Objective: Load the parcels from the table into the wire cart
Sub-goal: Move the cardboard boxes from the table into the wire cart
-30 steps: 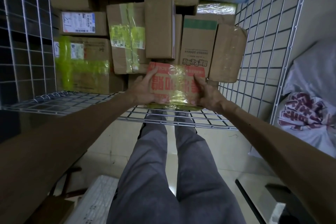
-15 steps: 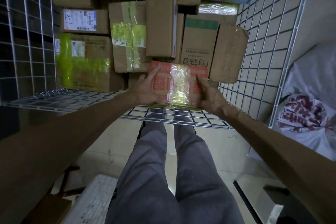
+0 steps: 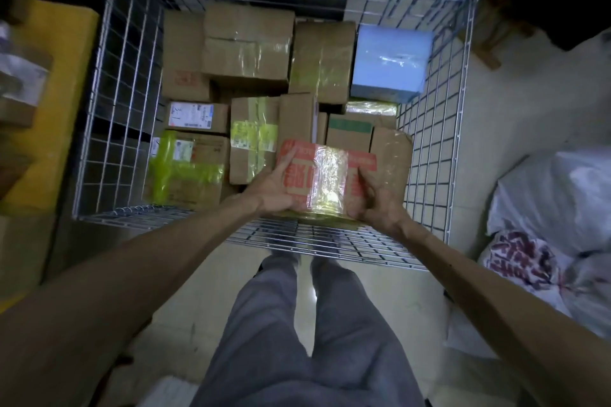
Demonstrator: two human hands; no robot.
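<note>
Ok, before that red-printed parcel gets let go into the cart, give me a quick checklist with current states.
1. Both hands on the parcel: ok. Left hand and right hand grip opposite ends of the red-printed parcel.
2. Parcel past the near rim of the wire cart: ok, mostly inside.
3. Free slot under it: cannot tell, hidden by the parcel.
4. Neighbours stable: ok. The green-taped box and brown box sit flat.
5. Fingers clear of the wire: ok.
</note>
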